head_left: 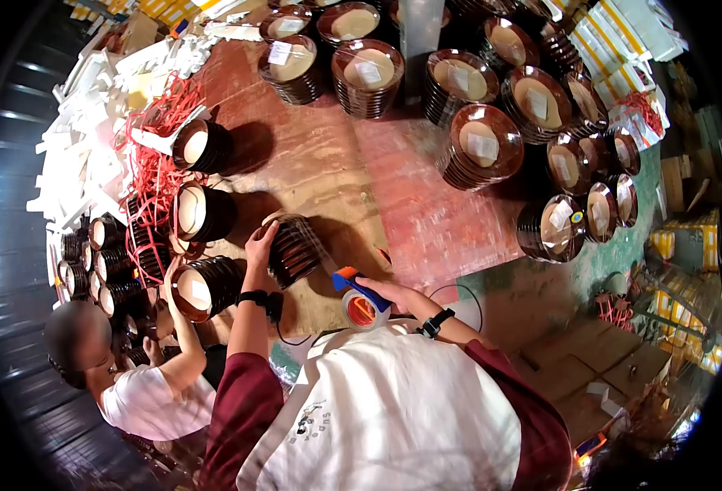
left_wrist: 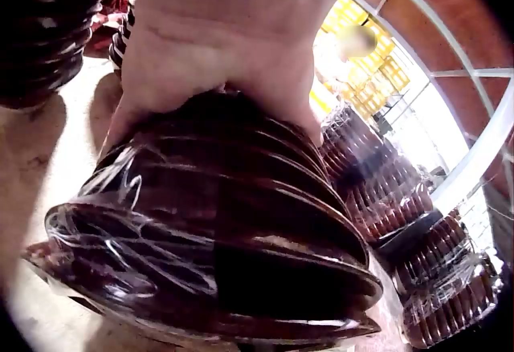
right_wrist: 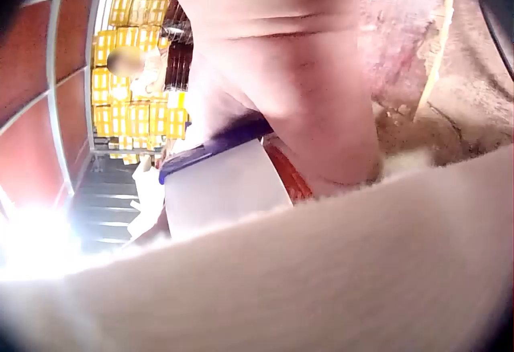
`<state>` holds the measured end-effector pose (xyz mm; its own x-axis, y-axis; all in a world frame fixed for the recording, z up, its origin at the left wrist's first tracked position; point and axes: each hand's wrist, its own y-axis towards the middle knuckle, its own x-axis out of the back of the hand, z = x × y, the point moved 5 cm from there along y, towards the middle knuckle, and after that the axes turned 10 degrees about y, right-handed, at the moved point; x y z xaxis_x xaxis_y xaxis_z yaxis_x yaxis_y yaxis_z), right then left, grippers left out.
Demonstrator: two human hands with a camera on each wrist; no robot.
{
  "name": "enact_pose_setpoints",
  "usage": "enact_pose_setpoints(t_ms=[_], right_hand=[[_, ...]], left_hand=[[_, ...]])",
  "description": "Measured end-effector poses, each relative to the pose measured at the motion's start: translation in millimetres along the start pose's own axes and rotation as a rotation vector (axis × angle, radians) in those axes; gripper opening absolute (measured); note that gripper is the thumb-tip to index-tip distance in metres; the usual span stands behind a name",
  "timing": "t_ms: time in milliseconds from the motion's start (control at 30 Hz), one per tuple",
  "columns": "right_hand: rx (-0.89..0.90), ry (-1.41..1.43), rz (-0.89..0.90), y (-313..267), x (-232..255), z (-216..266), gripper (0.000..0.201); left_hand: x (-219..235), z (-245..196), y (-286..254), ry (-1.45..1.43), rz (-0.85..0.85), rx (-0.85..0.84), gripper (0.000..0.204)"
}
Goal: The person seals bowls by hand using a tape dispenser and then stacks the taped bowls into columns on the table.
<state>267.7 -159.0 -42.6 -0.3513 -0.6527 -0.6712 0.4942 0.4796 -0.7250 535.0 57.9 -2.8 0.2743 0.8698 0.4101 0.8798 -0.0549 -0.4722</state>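
Note:
On the wooden tabletop (head_left: 320, 180), my left hand (head_left: 261, 245) grips one end of a stack of dark brown bowls (head_left: 294, 250) that lies on its side. In the left wrist view, the same hand (left_wrist: 225, 55) covers the near end of the stack (left_wrist: 217, 231), and scratchy clear film shows on the bowls. A strip of clear tape (head_left: 322, 250) runs from the stack to a blue tape dispenser (head_left: 346, 278), which my right hand (head_left: 390, 295) holds. The right wrist view shows that hand (right_wrist: 281, 87) round the dispenser (right_wrist: 213, 159), with shirt cloth covering the lower part.
Left of my stack stand more bowl stacks (head_left: 205, 209), red strapping (head_left: 144, 180) and white foam pieces (head_left: 83, 123). Another person (head_left: 156, 393) touches a stack (head_left: 205, 286) at the left. Many labelled stacks (head_left: 484, 147) fill the back and right, beside a post (head_left: 421, 49).

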Motion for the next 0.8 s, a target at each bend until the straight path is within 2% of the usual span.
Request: enact_pose_setpoints(t_ms=[33, 100, 133, 233, 300, 400, 467, 533, 567, 633, 667, 700, 767, 800], right_hand=[[0.007, 0.002, -0.004, -4, 1, -8, 0.053], [0.022, -0.061, -0.098, 4, 9, -23, 0.055], [0.03, -0.099, -0.141, 9, 12, -28, 0.056], [0.002, -0.153, -0.027, 9, 2, -27, 0.061], [-0.058, -0.21, -0.083, 13, -7, -16, 0.065], [-0.046, -0.282, -0.013, 23, -33, 6, 0.067], [-0.083, -0.774, 0.114, 36, -56, -1, 0.064], [-0.066, -0.753, 0.115, 33, -75, -12, 0.063], [-0.048, -0.708, 0.095, 28, -83, -15, 0.062], [-0.026, -0.641, 0.051, 20, -90, -14, 0.061], [-0.022, -0.621, 0.027, 16, -90, -13, 0.06], [-0.02, -0.613, 0.0, 12, -87, -7, 0.06], [-0.015, -0.629, -0.069, 3, -75, 6, 0.059], [-0.02, -0.659, -0.108, -1, -64, 11, 0.058]], left_hand=[[3, 1, 0, 0.12, -0.111, -0.018, 0.056], [-4, 3, 3, 0.018, 0.031, -0.004, 0.061], [-4, 10, 10, 0.023, -0.005, -0.006, 0.064], [-3, 16, 16, 0.113, -0.044, -0.034, 0.069], [-4, 22, 20, 0.078, -0.01, -0.041, 0.069], [-5, 17, 17, 0.08, -0.035, -0.049, 0.068], [-3, 10, 5, 0.099, -0.084, -0.045, 0.067], [-5, -1, -6, 0.112, -0.125, -0.047, 0.067], [0, 37, 28, 0.138, -0.046, -0.061, 0.065], [2, 8, -5, 0.675, -0.533, -0.297, 0.056], [-7, -31, -38, 0.838, -0.601, -0.542, 0.048], [-15, -61, -58, 0.825, -0.449, -0.771, 0.046], [-53, -66, -75, 0.949, -0.085, -0.876, 0.047], [-72, -73, -99, 1.123, -0.013, -0.846, 0.047]])
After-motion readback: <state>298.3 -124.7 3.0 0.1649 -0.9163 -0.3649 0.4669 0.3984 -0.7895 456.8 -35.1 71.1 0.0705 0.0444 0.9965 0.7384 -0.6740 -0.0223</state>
